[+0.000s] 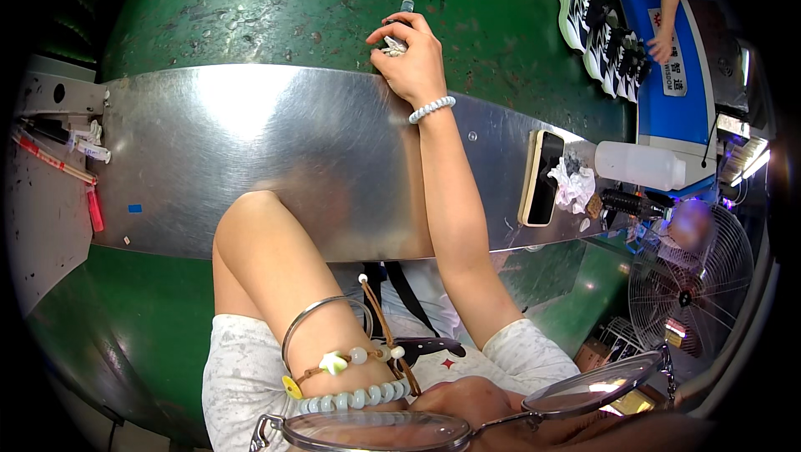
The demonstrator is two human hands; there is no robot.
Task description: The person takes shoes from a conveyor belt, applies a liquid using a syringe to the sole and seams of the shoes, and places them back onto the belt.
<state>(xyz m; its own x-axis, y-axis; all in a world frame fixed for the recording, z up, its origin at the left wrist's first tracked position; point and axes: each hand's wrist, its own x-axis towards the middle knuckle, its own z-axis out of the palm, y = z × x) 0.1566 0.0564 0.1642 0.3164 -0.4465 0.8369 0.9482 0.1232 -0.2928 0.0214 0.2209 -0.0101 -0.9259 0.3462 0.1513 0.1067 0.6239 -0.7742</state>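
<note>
My right hand [413, 60] is closed over the near part of a scuffed green surface [250, 1]. Its fingers hold a slim pen-like thing [407, 5] with a dark collar and pale tip pointing away from me. Crumpled whitish material [394, 46] shows between thumb and fingers; I cannot make out whether it belongs to the same thing. A beaded bracelet [432, 110] circles that wrist. My left arm [271, 252] bends with its elbow on the metal table [175, 151] and folds back toward me, several bracelets at the wrist. My left hand is out of sight.
At the right lie a phone [544, 178], crumpled tissue [574, 185] and a white plastic bottle [641, 166], near a fan [688, 285]. Several black-and-white shoes [601, 43] stand far right, close to another person's hand [662, 46]. Pens [54, 158] lie far left.
</note>
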